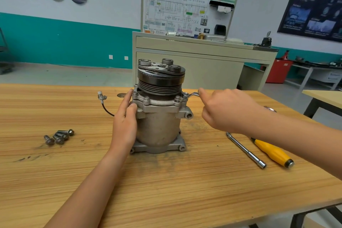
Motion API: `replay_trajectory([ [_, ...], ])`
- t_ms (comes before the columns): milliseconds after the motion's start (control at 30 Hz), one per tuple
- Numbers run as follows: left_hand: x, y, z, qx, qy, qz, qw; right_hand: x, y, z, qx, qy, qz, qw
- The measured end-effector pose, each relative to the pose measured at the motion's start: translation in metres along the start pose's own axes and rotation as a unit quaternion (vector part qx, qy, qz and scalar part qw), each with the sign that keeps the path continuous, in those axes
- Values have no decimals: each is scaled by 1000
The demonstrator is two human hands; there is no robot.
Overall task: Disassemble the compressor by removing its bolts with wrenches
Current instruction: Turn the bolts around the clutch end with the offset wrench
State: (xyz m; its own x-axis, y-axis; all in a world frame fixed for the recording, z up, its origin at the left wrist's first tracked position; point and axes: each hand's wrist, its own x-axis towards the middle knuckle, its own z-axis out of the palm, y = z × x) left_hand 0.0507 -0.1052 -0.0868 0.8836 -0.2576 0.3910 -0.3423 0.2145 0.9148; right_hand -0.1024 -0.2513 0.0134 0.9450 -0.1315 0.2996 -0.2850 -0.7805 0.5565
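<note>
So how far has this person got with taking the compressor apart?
Partway. Done: a small pile of loose bolts lies on the table, so some are already out. In hand: the right hand holds a wrench fitted at the compressor's upper right corner while the left hand steadies the body. Left: at least three seated bolts still show along the front of that upper collar.
</note>
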Motion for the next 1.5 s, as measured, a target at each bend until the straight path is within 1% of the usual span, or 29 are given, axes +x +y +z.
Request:
replay_trajectory([
  [67,1,0,1,0,0,-1,1000,1,7,5,31,-15,-4,999],
  [100,1,0,1,0,-1,-1,1000,4,14,7,28,-22,-8,999],
  [200,1,-1,1,4,-1,2,1000,16,32,17,-34,-19,-48,998],
  [267,1,-2,1,2,2,2,1000,22,39,26,-49,-8,-63,997],
  [367,1,-2,1,-3,1,5,1000,34,40,42,-8,60,-74,995],
  [400,1,-2,1,-1,1,8,1000,40,39,48,13,108,-83,991],
  [467,2,-1,1,6,-2,14,1000,54,32,56,70,227,-89,967],
  [500,2,-1,0,9,-4,15,1000,61,27,56,87,263,-88,957],
  [567,1,0,-1,11,-6,12,1000,69,20,54,100,286,-94,948],
  [633,1,0,-1,9,-12,8,1000,66,22,51,118,291,-95,945],
  [733,1,-1,-2,6,-13,11,1000,42,36,39,174,303,-25,937],
  [800,1,-1,-1,1,-10,8,1000,20,43,29,207,286,22,935],
  [833,2,-1,-1,-1,-10,6,1000,11,44,24,205,258,31,944],
  [900,2,-1,0,-2,-9,4,1000,-1,42,19,174,159,32,971],
  [967,1,-1,0,-2,-8,4,1000,-4,35,17,149,80,30,985],
  [1100,1,-1,0,0,-7,2,1000,-4,16,11,142,5,34,989],
  [1167,1,0,0,4,-6,1,1000,0,10,3,110,-21,52,992],
  [1200,1,1,0,4,-5,0,1000,1,7,-2,77,-33,56,995],
  [1267,1,2,1,0,-1,-3,1000,2,-5,-13,-10,-53,45,998],
  [1333,0,2,1,-5,1,-7,1000,0,-17,-20,-69,-66,23,995],
  [1400,0,3,1,-6,-2,-4,1000,0,-19,-21,-86,-68,17,994],
  [1500,0,3,0,-3,-8,1,1000,3,-2,-17,-61,-48,-4,997],
])
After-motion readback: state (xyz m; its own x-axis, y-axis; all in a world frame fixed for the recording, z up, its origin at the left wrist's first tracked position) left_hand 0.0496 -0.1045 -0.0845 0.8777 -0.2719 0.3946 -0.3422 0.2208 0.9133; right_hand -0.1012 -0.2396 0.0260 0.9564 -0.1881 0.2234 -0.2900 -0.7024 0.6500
